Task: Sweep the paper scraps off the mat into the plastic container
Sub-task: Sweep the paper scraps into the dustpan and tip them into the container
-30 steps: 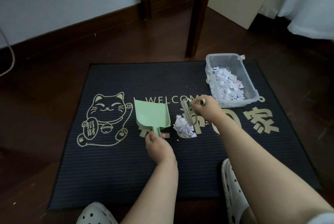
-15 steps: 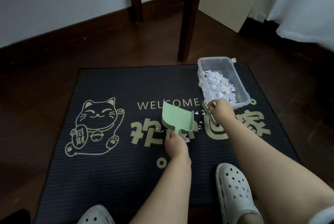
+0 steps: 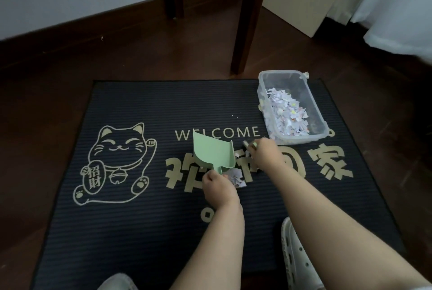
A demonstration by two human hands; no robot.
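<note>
Dark wood floor under a black ribbed welcome mat point(image 3: 140, 219) with a cat print. Step in hand, I'd say: gathering a small pile of white paper scraps point(image 3: 237, 178), which lies on the mat just beside the left hand point(image 3: 218, 188). Its fingers are curled round the handle of the pale green plastic dustpan point(image 3: 210, 151). Right hand point(image 3: 264, 154) fingers are clamped on a small brush point(image 3: 249, 144). The clear rectangular plastic container point(image 3: 261, 88) sits on the mat's far right corner, part full of scraps. Next move needs the pan lip flat, facing the pile; brush in, lift, tip over the container. Hidden: the bristles, the pan's contents, part of the pile.
</note>
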